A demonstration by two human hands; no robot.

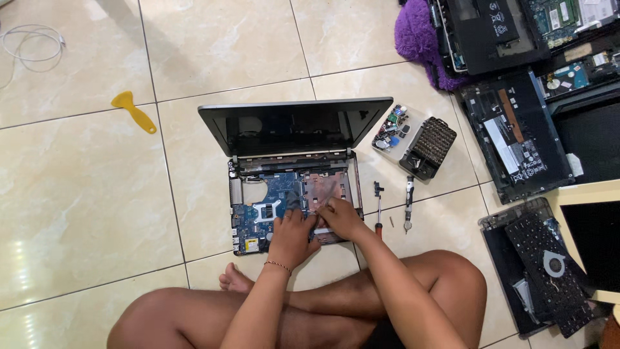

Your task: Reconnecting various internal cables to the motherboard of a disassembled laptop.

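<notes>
An opened laptop (294, 126) lies on the tiled floor with its top cover off, showing a blue motherboard (258, 213) and a reddish-brown metal plate (326, 184). My left hand (292, 238) rests on the lower middle of the board, fingers curled down onto it. Beside it, my right hand (341, 216) presses its fingertips onto the lower edge of the plate. Whether either hand pinches a small part is hidden by the fingers.
Two screwdrivers (378, 207) (408, 203) lie right of the laptop, beyond them a bit set case (428, 147) and a clear parts box (392, 127). A yellow pry tool (134, 111) and white cable (32, 42) lie left. Dismantled laptops (516, 136) and a keyboard (549, 271) crowd the right. My crossed legs (194, 317) are below.
</notes>
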